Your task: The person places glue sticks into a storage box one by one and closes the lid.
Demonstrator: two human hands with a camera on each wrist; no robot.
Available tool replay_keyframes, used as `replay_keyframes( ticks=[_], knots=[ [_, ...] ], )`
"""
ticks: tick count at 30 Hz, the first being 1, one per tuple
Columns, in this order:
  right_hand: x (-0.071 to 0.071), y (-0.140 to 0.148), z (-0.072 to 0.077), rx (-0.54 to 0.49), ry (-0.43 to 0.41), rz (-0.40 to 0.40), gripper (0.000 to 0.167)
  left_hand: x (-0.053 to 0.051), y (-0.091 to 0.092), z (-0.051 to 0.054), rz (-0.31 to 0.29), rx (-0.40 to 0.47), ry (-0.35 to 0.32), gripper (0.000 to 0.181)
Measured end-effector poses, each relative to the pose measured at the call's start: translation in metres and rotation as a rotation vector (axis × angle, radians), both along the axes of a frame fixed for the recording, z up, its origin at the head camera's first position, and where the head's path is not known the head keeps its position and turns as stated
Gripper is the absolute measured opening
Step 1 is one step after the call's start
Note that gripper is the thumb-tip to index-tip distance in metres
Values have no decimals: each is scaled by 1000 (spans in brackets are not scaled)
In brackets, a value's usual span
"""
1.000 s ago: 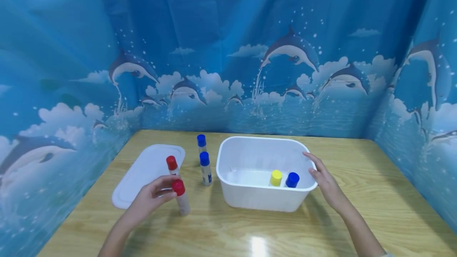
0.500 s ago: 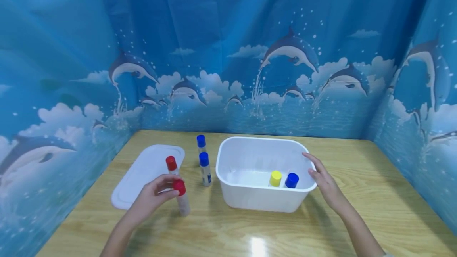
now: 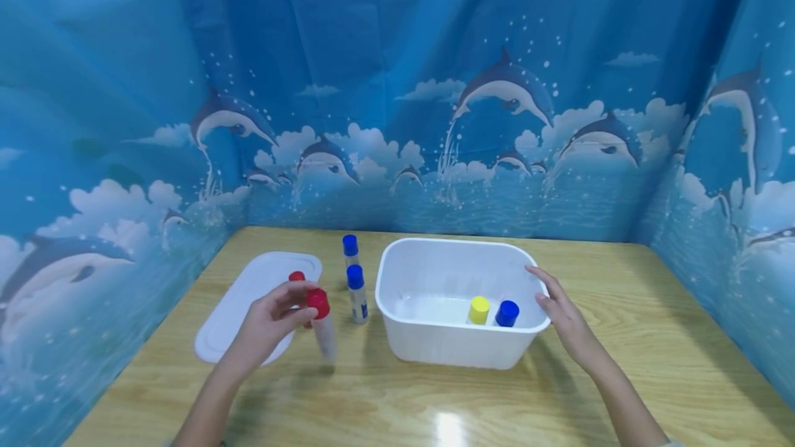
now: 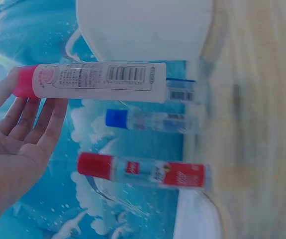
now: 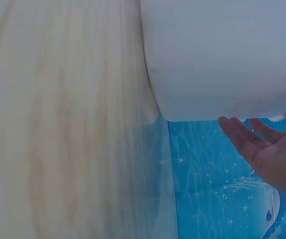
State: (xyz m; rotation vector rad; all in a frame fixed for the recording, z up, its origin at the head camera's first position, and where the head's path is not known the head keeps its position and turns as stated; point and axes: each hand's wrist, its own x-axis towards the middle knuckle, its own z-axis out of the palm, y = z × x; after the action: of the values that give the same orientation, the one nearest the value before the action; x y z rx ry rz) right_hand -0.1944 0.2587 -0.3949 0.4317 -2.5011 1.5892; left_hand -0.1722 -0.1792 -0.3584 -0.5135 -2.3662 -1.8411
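Well, at the lower left of the head view a white lid lies flat on the wooden table. Next, the left hand pinches the red cap of a bottle, holding it up off the table, a bit tilted. Its white label has a barcode and tiny print, too small to read. Another red-capped bottle stands just behind; its red label has white writing, too blurry to read. Two blue-capped bottles, a near one and a far one, come next. Right of the middle, a white tub holds a yellow-capped bottle and a blue-capped bottle. The right hand touches the tub's right rim, fingers mostly straight and spread, not clenched.
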Motion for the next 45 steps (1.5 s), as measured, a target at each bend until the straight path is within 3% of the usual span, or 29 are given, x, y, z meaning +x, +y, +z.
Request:
replay_keyframes(
  ticks=[7,21,26,33,45],
  knots=[
    [0,0,-1,-4,0,0,46,-4,10,19,2,11,55,35],
    [1,1,-2,-13,1,0,45,-11,31,60,45,-14,70,35],
    [1,1,-2,-15,-6,-4,46,-16,36,73,56,-28,106,38],
    [1,1,-4,-26,33,17,43,-27,45,87,15,8,164,37],
    [0,1,-3,-17,19,15,45,-43,74,107,-68,41,298,34]
  ],
)
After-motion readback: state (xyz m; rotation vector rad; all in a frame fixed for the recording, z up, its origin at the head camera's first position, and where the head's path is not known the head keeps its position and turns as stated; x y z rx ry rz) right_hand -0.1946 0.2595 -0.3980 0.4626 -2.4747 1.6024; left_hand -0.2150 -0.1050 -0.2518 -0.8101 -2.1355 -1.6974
